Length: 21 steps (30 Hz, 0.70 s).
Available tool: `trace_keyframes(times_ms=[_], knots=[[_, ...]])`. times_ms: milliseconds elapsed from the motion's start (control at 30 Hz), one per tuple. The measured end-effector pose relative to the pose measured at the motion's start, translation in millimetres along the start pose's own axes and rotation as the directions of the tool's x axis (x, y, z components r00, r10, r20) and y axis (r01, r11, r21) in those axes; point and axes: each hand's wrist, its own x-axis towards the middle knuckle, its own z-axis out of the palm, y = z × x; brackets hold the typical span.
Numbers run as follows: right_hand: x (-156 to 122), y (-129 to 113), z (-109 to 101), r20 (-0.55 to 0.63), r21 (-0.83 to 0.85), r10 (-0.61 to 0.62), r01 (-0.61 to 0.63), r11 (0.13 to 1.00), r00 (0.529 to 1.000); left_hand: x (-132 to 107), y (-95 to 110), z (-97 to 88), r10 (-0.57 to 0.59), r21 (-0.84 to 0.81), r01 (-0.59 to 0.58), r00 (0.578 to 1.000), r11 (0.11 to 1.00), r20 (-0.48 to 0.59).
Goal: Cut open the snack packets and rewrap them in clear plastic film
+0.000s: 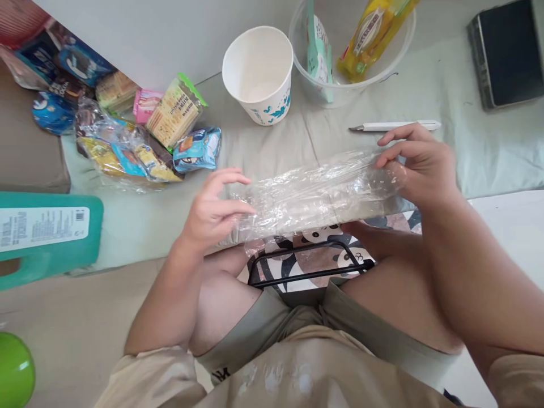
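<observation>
A crinkled sheet of clear plastic film [314,192] is stretched sideways between my hands, above the front edge of the cloth-covered surface. My left hand [212,207] grips its left end, with the index finger raised and the other fingers bent at the film. At the opposite end, my right hand [429,161] pinches the film between thumb and fingers. Just beyond the right fingers lies a white pen-like tool [395,126] with a dark pointed tip. Whether the film is a bag or a single layer cannot be made out.
A white paper cup [270,102] stands beside a clear plastic tub [352,93] holding a yellow pack [369,39]. Wrapped snacks [176,113] are piled at left. A teal jug [85,238] lies near the left edge; a black device [510,56] is at far right.
</observation>
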Motion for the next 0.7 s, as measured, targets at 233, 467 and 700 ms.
trace_keyframes(times_ms=[233,467,700], knots=[[-1.5,1.8,-4.5,0.106,-0.029,-0.015,0.018,0.999,0.994,-13.4,3.7,-15.0,-0.210,0.015,0.210,0.965,0.978,0.159],[-7.4,6.8,-9.6,0.254,-0.066,-0.202,0.225,0.972,0.946,-19.0,16.1,-17.9,-0.110,0.019,0.110,0.930,0.994,0.351],[-8.4,20.2,-20.5,0.425,0.009,-0.283,0.308,0.951,0.860,-12.3,38.8,-5.3,-0.159,0.123,0.112,0.855,0.986,0.494]])
